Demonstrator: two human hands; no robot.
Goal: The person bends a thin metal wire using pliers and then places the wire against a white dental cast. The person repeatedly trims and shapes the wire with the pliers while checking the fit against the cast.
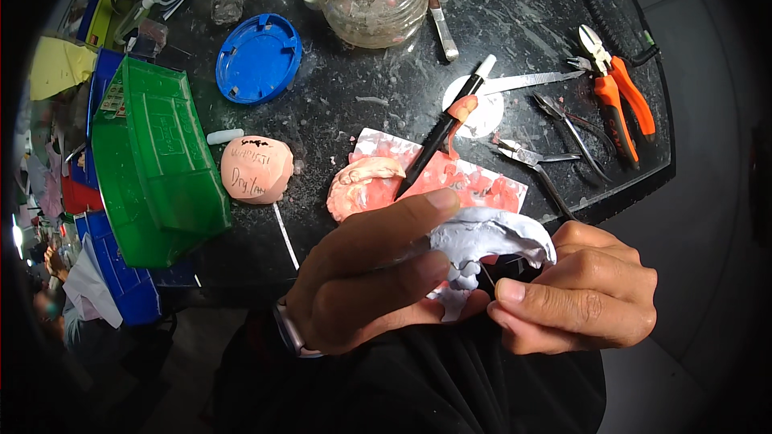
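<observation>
My left hand (366,285) wraps its fingers around a pale grey dental cast (490,237), holding it above my lap at the table's near edge. The cast shows an arched upper part with tooth shapes below it. From the right, my right hand (583,293) is closed, thumb against the fingers, on a thin wire-like piece (488,275) reaching toward the cast's teeth; its far end is hard to make out. Just beyond my left hand, a pinkish dental cast (354,190) lies on a red-and-white smeared card (482,182). A black pen (434,145) leans across that card.
Pliers (535,157) and orange-handled cutters (615,104) lie at the right. A glass burner (374,8) and a knife (441,24) are at the back. Leftward are a blue lid (241,64), an inscribed pink plaster block (259,177) and a green bin (157,177).
</observation>
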